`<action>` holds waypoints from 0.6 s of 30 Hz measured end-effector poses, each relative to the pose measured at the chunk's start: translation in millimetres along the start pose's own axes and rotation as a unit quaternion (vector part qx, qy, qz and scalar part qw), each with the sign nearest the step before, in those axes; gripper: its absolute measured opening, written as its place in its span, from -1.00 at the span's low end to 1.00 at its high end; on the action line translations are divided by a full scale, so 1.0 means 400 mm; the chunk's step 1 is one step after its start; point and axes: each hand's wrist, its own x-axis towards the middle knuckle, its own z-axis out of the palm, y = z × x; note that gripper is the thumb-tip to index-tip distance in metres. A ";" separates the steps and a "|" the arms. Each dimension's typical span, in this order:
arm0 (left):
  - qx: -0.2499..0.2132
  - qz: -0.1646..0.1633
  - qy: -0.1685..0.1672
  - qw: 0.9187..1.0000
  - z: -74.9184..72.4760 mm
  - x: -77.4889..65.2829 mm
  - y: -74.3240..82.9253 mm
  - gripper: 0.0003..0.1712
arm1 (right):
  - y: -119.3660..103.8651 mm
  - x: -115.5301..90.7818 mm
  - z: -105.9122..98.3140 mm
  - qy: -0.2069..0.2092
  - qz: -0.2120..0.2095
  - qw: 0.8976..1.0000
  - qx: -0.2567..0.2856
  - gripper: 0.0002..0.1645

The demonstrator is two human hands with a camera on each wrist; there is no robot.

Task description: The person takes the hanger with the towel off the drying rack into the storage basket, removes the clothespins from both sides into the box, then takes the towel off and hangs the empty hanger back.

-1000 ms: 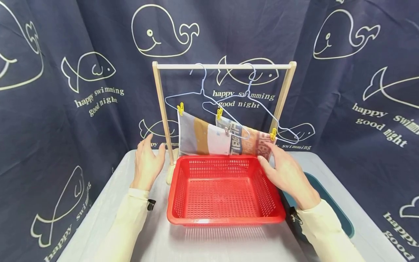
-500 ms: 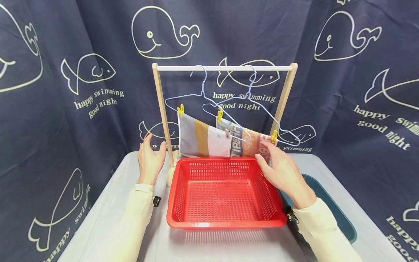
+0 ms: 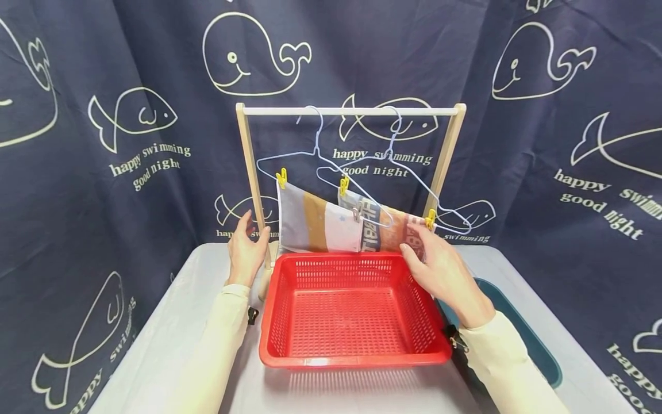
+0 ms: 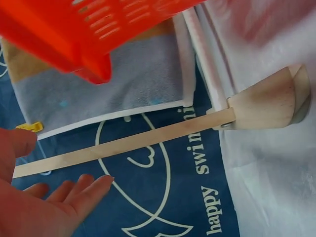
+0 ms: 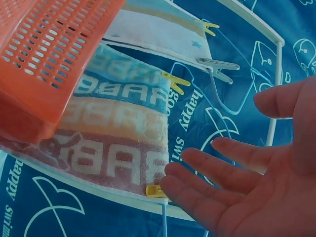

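My left hand (image 3: pixel 246 256) is held beside the left post of a small wooden rack (image 3: pixel 251 172), its fingers relaxed and holding nothing. In the left wrist view its fingers lie near the thin wooden post (image 4: pixel 148 138). My right hand (image 3: pixel 446 273) hovers by the right end of a striped, lettered towel (image 3: pixel 395 229), near a yellow clothespin (image 3: pixel 430 219). The right wrist view shows its fingers extended, close to the yellow clothespin (image 5: pixel 155 191); whether they touch it I cannot tell. A grey, brown and white towel (image 3: pixel 315 221) hangs to the left. Two light blue hangers (image 3: pixel 317 150) carry the towels.
A red perforated basket (image 3: pixel 357 361) stands in front of the rack, between my forearms, and hides the towels' lower edges. Right of it, partly under my right arm, lies a dark teal tray (image 3: pixel 538 348). A navy curtain (image 3: pixel 331 46) closes off the back of the white table (image 3: pixel 176 322).
My left hand has shifted right, closer to the rack's left post. The right hand has moved slightly left. The head view has tilted a little, so the scene sits lower; towels and basket look unchanged.
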 end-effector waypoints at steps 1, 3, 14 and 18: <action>0.001 0.001 -0.002 1.000 0.003 0.001 -0.003 -0.28 | -0.002 0.005 -0.001 0.002 -0.005 1.000 0.003 -0.26; 0.002 0.003 -0.006 1.000 0.009 0.004 -0.009 -0.28 | -0.008 0.019 -0.004 0.008 -0.014 1.000 0.008 -0.27; 0.018 0.005 -0.015 1.000 0.021 0.008 -0.031 -0.31 | -0.067 0.095 -0.011 0.043 -0.062 0.997 0.020 -0.37; 0.015 0.004 -0.019 1.000 0.027 0.010 -0.031 -0.32 | -0.075 0.116 -0.011 0.058 -0.072 0.995 0.020 -0.39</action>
